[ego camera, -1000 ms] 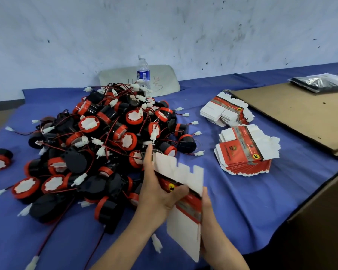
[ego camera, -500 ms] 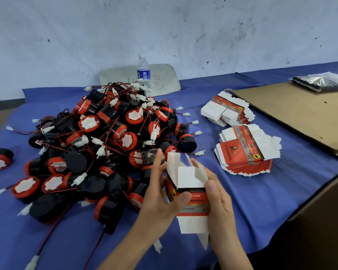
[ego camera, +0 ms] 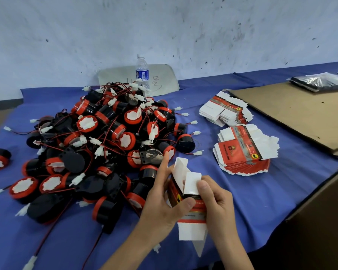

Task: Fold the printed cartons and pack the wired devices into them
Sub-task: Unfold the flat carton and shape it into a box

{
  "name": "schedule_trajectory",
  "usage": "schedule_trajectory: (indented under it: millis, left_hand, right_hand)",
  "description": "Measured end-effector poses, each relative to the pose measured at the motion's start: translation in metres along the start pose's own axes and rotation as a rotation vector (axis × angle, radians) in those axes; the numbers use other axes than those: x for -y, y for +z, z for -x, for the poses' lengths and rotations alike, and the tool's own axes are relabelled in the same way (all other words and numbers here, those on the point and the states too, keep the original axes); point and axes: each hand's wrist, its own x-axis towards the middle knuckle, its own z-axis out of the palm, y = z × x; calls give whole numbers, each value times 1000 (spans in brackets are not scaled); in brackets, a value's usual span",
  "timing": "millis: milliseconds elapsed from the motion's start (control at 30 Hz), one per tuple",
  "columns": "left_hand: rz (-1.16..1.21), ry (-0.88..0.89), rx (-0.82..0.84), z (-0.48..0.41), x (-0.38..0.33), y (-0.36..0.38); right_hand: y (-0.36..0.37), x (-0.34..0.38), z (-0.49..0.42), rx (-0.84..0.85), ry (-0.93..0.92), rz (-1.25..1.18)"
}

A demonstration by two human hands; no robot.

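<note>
Now carton [ego camera: 191, 209] is just right of the device pile [ego camera: 105, 143], gripped w/ both hands: left hand [ego camera: 162, 207] curls fingers round its body, right hand [ego camera: 217, 203] pinches a top flap. Thin card, prob light, crushable, so hold by side panels.

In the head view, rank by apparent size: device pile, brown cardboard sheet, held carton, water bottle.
1. device pile
2. brown cardboard sheet, cropped at the frame edge
3. held carton
4. water bottle
Carton near, bottle far: that pair's true order is unsure.
</note>
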Motion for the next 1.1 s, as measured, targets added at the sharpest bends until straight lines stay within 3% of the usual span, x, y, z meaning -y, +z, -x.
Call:
schedule_trajectory:
  millis: [200, 500, 700, 867, 1100]
  left_hand:
    - [-112, 50, 75, 1, -10, 2]
    - [-241, 146, 79, -1, -5, -2]
    - [-336, 304, 49, 0, 0, -2]
    - [-384, 491, -13, 1, 2, 4]
    - [-423, 564, -22, -1, -3, 4]
  right_hand:
    - [-5, -2, 3, 33, 27, -138]
    - [-2, -1, -4, 71, 26, -75]
    - [-1, -1, -5, 17, 11, -72]
    - [6, -1, 4, -158, -19, -236]
    - [7, 0, 9, -215, -54, -225]
